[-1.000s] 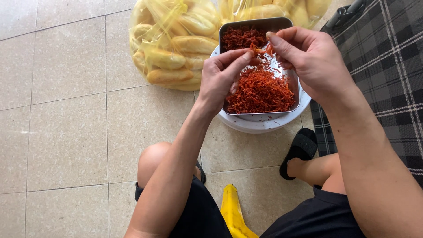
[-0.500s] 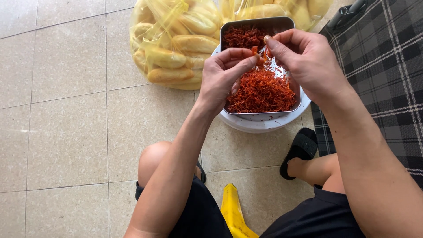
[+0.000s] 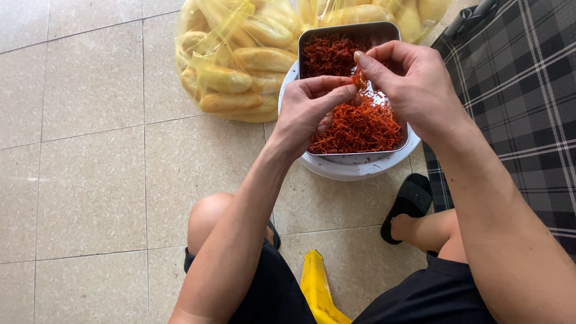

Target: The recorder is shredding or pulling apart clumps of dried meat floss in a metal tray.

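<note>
Your left hand [image 3: 309, 111] and right hand [image 3: 408, 84] meet above the middle of the frame, fingertips pinched together on a small tuft of the shredded orange-red food [image 3: 360, 123], which otherwise lies heaped in the square metal tray [image 3: 390, 33] at the upper centre. Both pinches are closed on only a few strands, so the likeliest slip is loose shreds falling as you tease them apart; directly over the tray they land back in it, but your left hand sits close to the tray's left edge, and anything dropped there could go onto the tiled floor [image 3: 90, 150]. The tray rests on a round white container [image 3: 348, 168], which it overhangs at the corners, so a heavy press on one side could tip it. Just beside it, at the upper left of the frame, a clear yellowish plastic bag of bread rolls [image 3: 234, 60] touches or nearly touches the white container and crowds that side. To the right lies a dark checked cloth [image 3: 516, 102], near enough to catch stray strands. Lower down, your knees and a black sandal [image 3: 411, 201] sit close under the container, and a yellow plastic object [image 3: 318, 288] lies between your legs at the bottom centre.
</note>
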